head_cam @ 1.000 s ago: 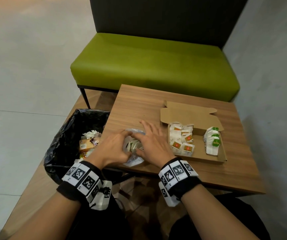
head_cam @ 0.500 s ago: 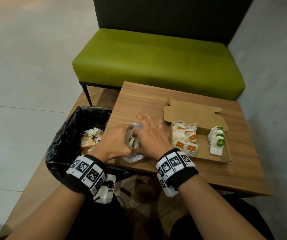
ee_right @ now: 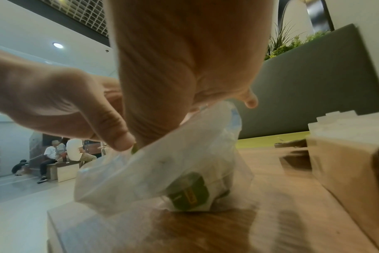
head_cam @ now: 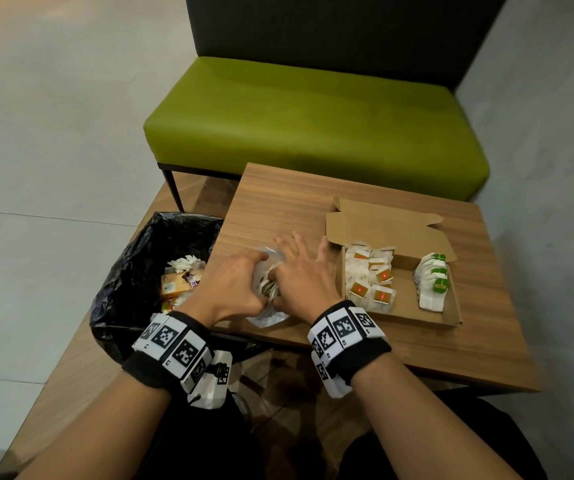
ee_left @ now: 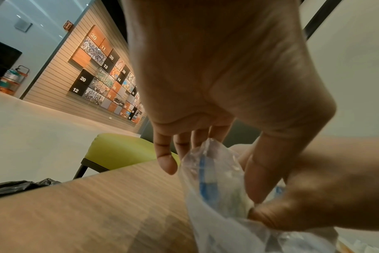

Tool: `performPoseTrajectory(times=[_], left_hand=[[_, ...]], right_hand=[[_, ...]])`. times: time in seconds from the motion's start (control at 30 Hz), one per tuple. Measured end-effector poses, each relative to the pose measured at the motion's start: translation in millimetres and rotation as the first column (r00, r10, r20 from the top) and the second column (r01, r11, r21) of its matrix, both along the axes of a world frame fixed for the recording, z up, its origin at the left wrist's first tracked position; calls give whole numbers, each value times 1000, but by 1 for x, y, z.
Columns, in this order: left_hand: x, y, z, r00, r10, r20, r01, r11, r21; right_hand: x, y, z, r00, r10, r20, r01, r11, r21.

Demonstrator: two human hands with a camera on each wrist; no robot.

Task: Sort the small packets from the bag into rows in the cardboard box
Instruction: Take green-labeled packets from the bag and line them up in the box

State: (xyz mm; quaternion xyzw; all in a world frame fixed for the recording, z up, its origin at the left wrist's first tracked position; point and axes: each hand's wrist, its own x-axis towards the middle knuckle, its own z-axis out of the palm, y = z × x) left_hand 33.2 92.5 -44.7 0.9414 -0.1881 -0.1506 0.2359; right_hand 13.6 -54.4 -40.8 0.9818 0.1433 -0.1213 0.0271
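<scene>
A clear plastic bag lies on the wooden table near its front left edge, with green-labelled packets inside. My left hand pinches the bag at its left side between thumb and fingers. My right hand lies over the bag's right side, fingers spread forward, thumb tucked down on the plastic. Just right of it, the open cardboard box holds red-labelled packets at its left and a row of green-labelled packets at its right.
A bin with a black liner stands off the table's left edge, with rubbish inside. A green bench stands behind the table, and a grey wall runs along the right. The box's flap stands open at the back.
Both hands have closed in on the bag, which is now bunched up between them. The box and its packets have not moved.
</scene>
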Motion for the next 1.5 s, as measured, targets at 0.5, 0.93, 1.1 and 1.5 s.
performPoseTrajectory(times=[0.5,0.93,1.1,1.5], left_hand=[[16,-2,-16,997,78,22,-79,996,43],[-15,-33,-4,899,214,382,-72,933,-354],[-35,-56,-16,954,229,-192,-299,742,-600],[-47,-48,-34,874,406,-269,-486,692,-534]], right_hand=[[-6,-45,-11,865,-451,-220,312,140,940],[-30,-74,-21,768,-593,-240,377,115,919],[-49,-72,-28,819,-414,-398,461,61,885],[-68,-65,-48,693,-648,-316,532,164,831]])
